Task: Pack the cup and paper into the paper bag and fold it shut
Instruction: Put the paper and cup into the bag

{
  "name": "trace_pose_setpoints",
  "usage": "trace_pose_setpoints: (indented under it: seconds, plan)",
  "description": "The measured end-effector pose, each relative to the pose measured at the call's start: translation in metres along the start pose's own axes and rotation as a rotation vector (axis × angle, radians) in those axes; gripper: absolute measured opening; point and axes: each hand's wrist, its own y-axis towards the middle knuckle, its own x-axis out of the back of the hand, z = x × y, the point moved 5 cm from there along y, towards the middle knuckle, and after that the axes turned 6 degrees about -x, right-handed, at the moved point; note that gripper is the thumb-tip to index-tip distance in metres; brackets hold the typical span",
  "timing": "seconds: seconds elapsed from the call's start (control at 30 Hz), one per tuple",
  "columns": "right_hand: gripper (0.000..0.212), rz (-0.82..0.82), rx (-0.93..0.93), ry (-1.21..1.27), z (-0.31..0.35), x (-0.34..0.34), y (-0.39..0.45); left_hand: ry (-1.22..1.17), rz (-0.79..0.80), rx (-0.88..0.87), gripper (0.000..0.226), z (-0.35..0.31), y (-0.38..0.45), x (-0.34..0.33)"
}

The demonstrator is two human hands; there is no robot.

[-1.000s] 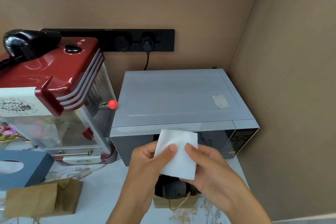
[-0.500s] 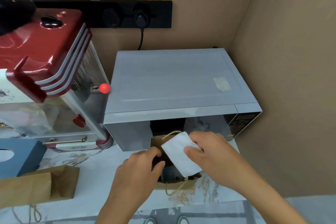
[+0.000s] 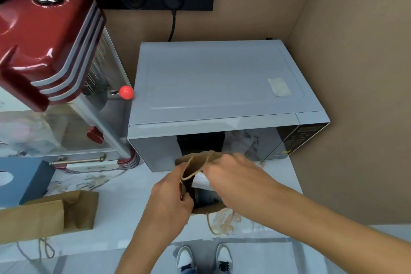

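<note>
Marble-patterned desk (image 3: 124, 187) in a tan-walled corner; landmark item: grey microwave (image 3: 218, 87), set against the back wall.

Item 1: paper bag (image 3: 200, 162), brown, standing open on the desk directly in front of the microwave door, twine handle (image 3: 193, 173) looped over its mouth.

Item 2: paper (image 3: 201, 181), white, partly inside the bag mouth, one corner showing beneath the right hand.

Item 3: cup. A dark object sits low in the bag; whether this is the cup cannot be told.

Item 4: left hand (image 3: 171, 198), fingers closed on the bag's near-left rim, holding the mouth apart.

Item 5: right hand (image 3: 235, 180), over the bag mouth, fingers curled down onto the paper and pressing it in; how firmly they pinch it is hidden.

Other stock: red-topped appliance (image 3: 49, 35) left of the microwave; blue box (image 3: 24, 180) and a second brown bag (image 3: 46, 213), lying flat, front-left of the microwave, well apart from the work.

Step in hand, by judgement: loading the paper into the bag. Next move calls for releasing the paper fully below the rim, withdrawing the right hand clear of the twine, then bringing both rims together and creasing the top down.
</note>
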Motion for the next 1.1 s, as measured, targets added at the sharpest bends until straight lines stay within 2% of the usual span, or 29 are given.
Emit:
trace_pose_setpoints:
  seconds: [0.1, 0.2, 0.23, 0.33, 0.4, 0.53, 0.73, 0.87, 1.1]
  plan:
    - [0.038, 0.067, 0.082, -0.005, 0.004, -0.011, -0.002, -0.065, 0.034, 0.028, 0.074, 0.002, -0.002, -0.012]
    - [0.048, 0.153, 0.01, 0.041, -0.002, -0.031, 0.009, -0.118, 0.032, 0.045, 0.078, 0.001, -0.004, -0.019]
    - [0.045, 0.182, -0.049, 0.055, -0.004, -0.039, 0.016, -0.133, 0.035, 0.04, 0.079, 0.0, -0.004, -0.021]
    - [0.009, 0.288, -0.304, 0.189, -0.009, -0.063, 0.046, -0.16, 0.036, 0.051, 0.084, 0.001, -0.003, -0.02]
    - [0.019, 0.322, -0.497, 0.306, -0.016, -0.078, 0.058, -0.164, 0.022, 0.073, 0.085, 0.004, -0.003, -0.016]
    - [0.021, 0.387, -0.59, 0.461, -0.023, -0.105, 0.072, -0.167, 0.004, 0.074, 0.086, 0.01, -0.004, -0.009]
    - [0.031, 0.608, -0.606, 0.547, -0.016, -0.131, 0.068, -0.184, 0.03, 0.056, 0.086, 0.012, -0.003, -0.013]
    - [0.033, 0.567, -0.543, 0.482, -0.012, -0.134, 0.071, -0.202, 0.038, 0.007, 0.087, 0.01, -0.002, -0.02]
    - [0.035, 0.633, -0.473, 0.396, 0.0, -0.132, 0.072, -0.225, 0.055, 0.021, 0.085, 0.015, -0.001, -0.02]
